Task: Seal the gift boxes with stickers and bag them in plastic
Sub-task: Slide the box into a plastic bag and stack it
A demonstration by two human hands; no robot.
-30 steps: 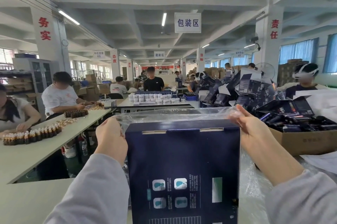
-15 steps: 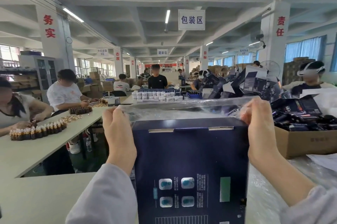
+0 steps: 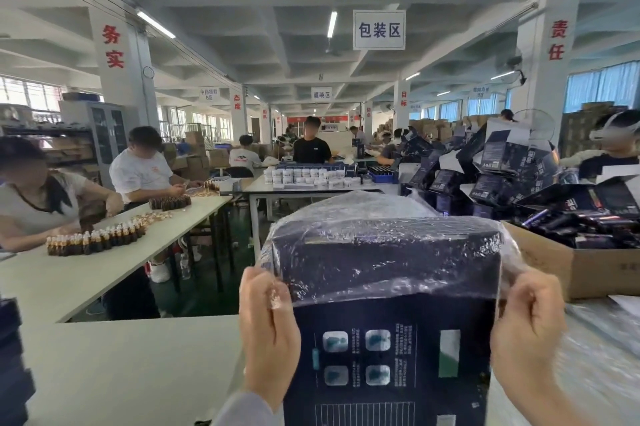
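gripping plastic bag [image 3: 382,254] over gift box [image 3: 393,325]

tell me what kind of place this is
Likely a factory packing hall: long tables with rows of small brown bottles, a cardboard carton heaped with dark boxes, a hanging sign reading 包装区.

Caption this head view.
Left hand and right hand grip a clear plastic bag covering the top of a dark navy gift box.
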